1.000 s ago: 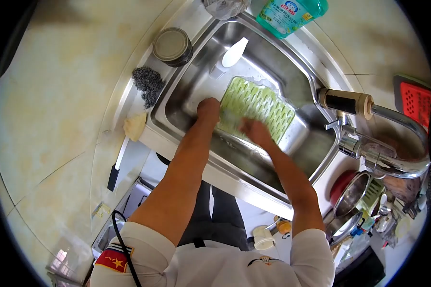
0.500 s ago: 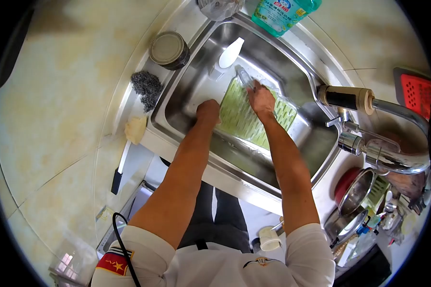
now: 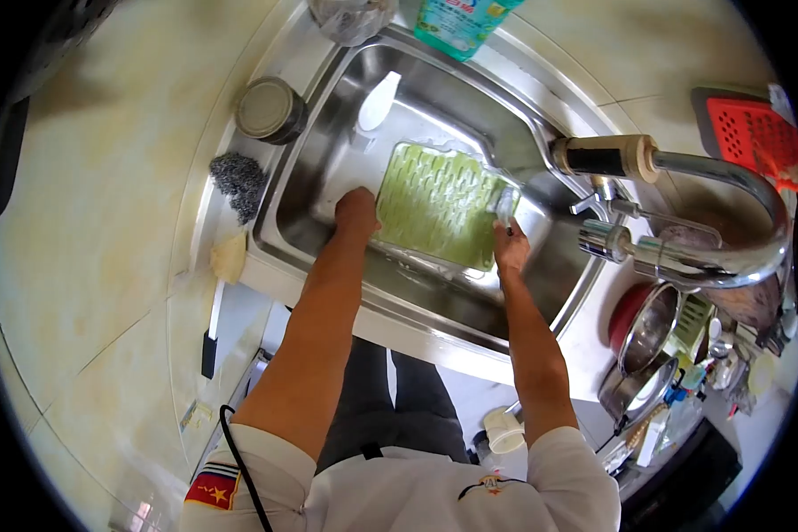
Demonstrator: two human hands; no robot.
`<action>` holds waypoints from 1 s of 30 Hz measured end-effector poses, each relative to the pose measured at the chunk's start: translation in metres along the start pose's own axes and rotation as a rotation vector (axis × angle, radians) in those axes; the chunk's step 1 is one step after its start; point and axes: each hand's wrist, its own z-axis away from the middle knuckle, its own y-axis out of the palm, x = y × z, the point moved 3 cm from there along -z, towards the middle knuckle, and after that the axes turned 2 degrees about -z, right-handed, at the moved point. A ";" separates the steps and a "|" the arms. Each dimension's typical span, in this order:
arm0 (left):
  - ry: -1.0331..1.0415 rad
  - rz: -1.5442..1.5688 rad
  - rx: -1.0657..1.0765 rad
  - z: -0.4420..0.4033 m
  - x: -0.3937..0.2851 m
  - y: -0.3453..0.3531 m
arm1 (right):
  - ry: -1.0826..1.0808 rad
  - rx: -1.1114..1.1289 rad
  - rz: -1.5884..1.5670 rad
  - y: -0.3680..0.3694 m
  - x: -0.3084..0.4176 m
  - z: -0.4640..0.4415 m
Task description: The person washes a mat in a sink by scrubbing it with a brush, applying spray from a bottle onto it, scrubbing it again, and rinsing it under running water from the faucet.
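A pale green slotted tray (image 3: 439, 199), wet with some suds, lies in the steel sink (image 3: 328, 164). My left hand (image 3: 356, 213) is closed at the tray's left edge and grips it there. At the tray's right edge, my right hand (image 3: 512, 244) is closed around a clear plastic scrubber (image 3: 507, 202); its underside is hidden and its exact kind is unclear. Beyond the left hand, a white spoon-shaped piece (image 3: 379, 102) rests near the sink's back left corner.
The tap (image 3: 607, 160) reaches over the sink's right side. A lidded can (image 3: 269, 109), steel wool (image 3: 238, 182) and a yellowish sponge (image 3: 229, 257) line the left rim. A green detergent bottle (image 3: 463, 25) stands behind. Metal bowls (image 3: 652, 328) sit at the right.
My right hand has moved the scrubber from the tray's upper middle to its right edge. My left hand stays at the left edge. The camera view has shifted slightly.
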 end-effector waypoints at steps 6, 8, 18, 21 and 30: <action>0.020 -0.039 -0.008 0.008 -0.007 -0.009 | -0.130 -0.081 0.281 0.116 0.004 0.015; 0.049 -0.088 -0.037 0.009 -0.009 -0.009 | -0.379 -0.046 0.112 0.149 0.093 0.061; 0.022 -0.028 0.017 0.002 -0.004 0.000 | 0.203 -0.047 -0.283 0.027 -0.025 -0.004; 0.018 -0.037 0.022 -0.002 -0.005 -0.004 | -0.112 -0.075 0.304 0.085 0.003 0.011; 0.051 -0.099 -0.026 -0.005 0.001 0.002 | -0.248 0.291 0.081 0.051 0.039 0.010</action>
